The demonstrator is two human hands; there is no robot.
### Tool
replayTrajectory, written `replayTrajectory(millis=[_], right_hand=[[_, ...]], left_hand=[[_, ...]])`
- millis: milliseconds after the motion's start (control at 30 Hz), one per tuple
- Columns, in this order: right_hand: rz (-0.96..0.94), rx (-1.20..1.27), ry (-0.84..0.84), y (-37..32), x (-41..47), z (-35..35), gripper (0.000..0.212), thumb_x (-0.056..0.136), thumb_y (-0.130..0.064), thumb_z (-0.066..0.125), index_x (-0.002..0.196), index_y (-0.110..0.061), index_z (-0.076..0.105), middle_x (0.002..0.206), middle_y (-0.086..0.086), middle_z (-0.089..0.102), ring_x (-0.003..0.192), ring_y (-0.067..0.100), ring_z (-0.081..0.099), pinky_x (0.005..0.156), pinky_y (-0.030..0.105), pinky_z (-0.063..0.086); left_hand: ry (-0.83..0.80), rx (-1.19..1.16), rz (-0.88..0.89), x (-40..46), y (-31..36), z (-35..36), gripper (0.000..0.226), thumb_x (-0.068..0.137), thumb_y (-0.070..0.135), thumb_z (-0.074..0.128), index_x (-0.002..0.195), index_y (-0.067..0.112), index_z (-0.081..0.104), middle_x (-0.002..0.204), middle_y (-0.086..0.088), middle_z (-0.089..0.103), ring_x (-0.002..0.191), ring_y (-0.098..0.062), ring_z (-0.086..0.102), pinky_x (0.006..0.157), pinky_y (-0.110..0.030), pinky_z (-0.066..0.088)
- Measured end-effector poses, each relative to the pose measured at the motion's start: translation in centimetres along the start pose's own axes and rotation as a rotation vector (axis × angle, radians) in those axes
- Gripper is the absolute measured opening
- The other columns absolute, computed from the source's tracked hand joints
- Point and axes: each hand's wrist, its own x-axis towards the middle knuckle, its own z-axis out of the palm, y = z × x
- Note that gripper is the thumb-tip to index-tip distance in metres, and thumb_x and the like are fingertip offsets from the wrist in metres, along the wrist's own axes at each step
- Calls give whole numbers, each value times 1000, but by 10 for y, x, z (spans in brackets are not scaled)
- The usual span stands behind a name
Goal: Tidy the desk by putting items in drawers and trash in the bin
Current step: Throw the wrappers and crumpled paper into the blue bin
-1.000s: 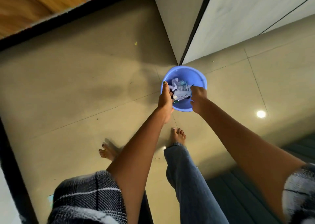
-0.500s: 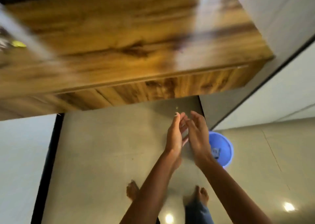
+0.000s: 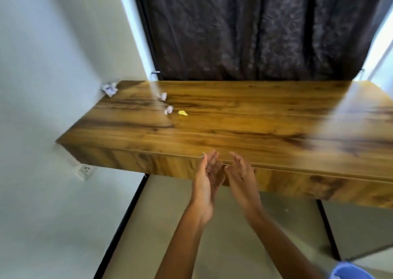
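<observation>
Dark curtain (image 3: 255, 30) hangs behind, filling the top of the view, pale wall (image 3: 53, 45) on the left. Wooden desk (image 3: 244, 125) spans the middle, wall-mounted look, its left end against the wall, thick front face toward the camera with a thin seam line along the top edge. Beige floor (image 3: 223, 236) below the desk, dark strip running along the wall base on the left. Both forearms reach up from the bottom of the view. Left hand (image 3: 207, 180) is just in front of the desk's front edge, palm turned inward, fingers straight and loose, a ring on one finger, holding nothing. Right hand (image 3: 241, 176) is just beside it, fingers spread and relaxed, palm facing the left one, also holding nothing; the two hands are near each other, fingertips close, can't tell if they touch. Blue bin (image 3: 350, 272) shows only as a rim at the bottom right corner, on the floor, well apart from the trash. White wall socket (image 3: 85, 171) sits under the desk's left end. Trash on the desk, all at the far left part: largest crumpled white paper (image 3: 109, 89) at the back corner touching the wall, second crumpled paper (image 3: 163, 96) to its right, third small crumpled paper (image 3: 168, 110) nearer the camera, small yellow scrap (image 3: 182, 113) just beside that one. View is motion-blurred, finer detail unreadable.
</observation>
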Motion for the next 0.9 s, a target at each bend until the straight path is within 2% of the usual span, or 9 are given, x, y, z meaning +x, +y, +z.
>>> replayTrajectory(millis=[67,267,367,500,600,667,767,900], right_hand=[[-18,-17,-37,-13,6,32,41,92,-12,53,131,-20,48,134,-3,50,124,10,45,105,36,39],[-54,-49,-116,-32,40,106,38,91,-14,52,128,-23,51,135,-3,51,124,10,46,104,35,40],[-49,-44,-137,-34,66,138,37,91,-12,51,126,-21,53,132,-3,52,120,7,46,99,28,39],[-53,-41,-115,-26,116,188,36,89,-10,52,124,-19,55,129,-1,55,115,8,48,99,30,41],[-57,-91,-110,-15,169,230,36,88,-10,53,123,-17,55,129,2,55,111,9,47,93,28,41],[-22,-141,-85,-12,205,253,38,86,-7,54,124,-12,55,131,7,54,115,17,49,93,31,43],[3,-232,-40,-5,253,283,43,85,-4,54,127,-10,52,135,13,50,124,27,46,102,41,40],[-19,-446,-1,3,298,309,52,86,-6,54,137,-10,44,146,13,35,135,27,30,109,38,29]], left_hand=[[20,-15,47,3,23,-26,42,99,41,33,129,20,55,131,6,59,122,-15,53,104,-40,38],[62,-71,122,33,67,-87,42,99,39,33,129,19,55,129,3,60,121,-16,54,98,-37,43],[72,-70,120,55,80,-112,42,99,40,33,129,22,55,128,4,61,120,-15,55,98,-37,43],[92,-53,98,99,103,-147,41,99,41,33,127,23,57,125,6,62,117,-15,57,96,-36,44],[111,-47,80,140,129,-173,41,98,42,32,124,23,58,123,6,64,117,-15,57,100,-38,42],[133,-64,49,166,147,-188,42,98,43,33,123,23,59,122,5,65,116,-15,58,101,-39,41],[139,-51,-4,209,172,-209,43,98,44,33,125,23,58,126,4,63,116,-16,57,102,-39,41],[150,-55,-35,263,194,-224,44,100,41,30,130,21,53,131,2,58,120,-17,53,93,-34,43]])
